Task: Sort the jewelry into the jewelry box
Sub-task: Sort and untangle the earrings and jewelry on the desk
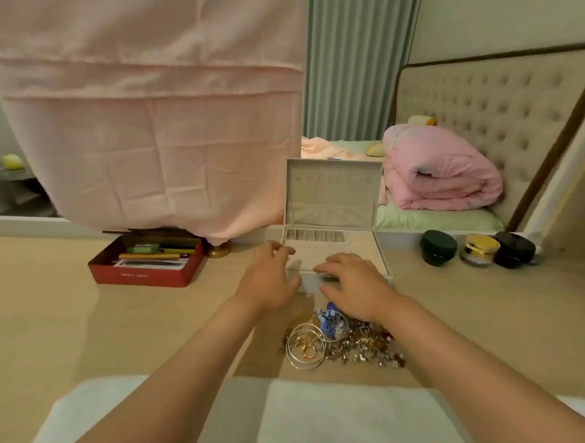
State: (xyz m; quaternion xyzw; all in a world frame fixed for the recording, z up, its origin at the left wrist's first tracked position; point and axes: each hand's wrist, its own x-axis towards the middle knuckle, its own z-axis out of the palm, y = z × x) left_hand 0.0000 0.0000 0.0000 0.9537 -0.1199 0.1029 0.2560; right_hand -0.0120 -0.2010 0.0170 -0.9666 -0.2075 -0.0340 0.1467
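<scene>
jewelry box (332, 196) open, lid up, far centre | left hand (270, 276) loose on near-left corner, right hand (350, 284) flat, fingers spread on near rim, guessing to steady it | nothing gripped | jewelry pile (353, 347) unsorted, just near of box

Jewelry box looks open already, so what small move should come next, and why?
Probably draw the right hand back to pinch one piece from the jewelry pile: the jewelry box is open, and the pile lies just under that wrist.
</scene>
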